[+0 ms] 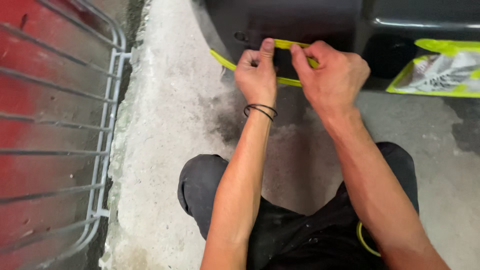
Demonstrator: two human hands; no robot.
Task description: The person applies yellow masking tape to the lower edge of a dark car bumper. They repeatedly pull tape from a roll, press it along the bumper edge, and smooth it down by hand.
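My left hand (256, 75) and my right hand (334, 75) are both up against a dark car body panel (295, 22). They pinch a strip of yellow-green tape (223, 59) that runs along the panel's lower edge. My left thumb presses upward on the tape, and a thin black band sits on that wrist. My right fingers hold the tape's upper strip next to the left thumb. The middle of the tape is hidden behind my hands.
A grey metal barrier (107, 125) stands at the left beside a red surface. The concrete floor (165, 150) lies below. Paper masking edged with yellow-green tape (440, 72) covers the ground at the right. My dark-trousered knees (200, 185) are in the foreground.
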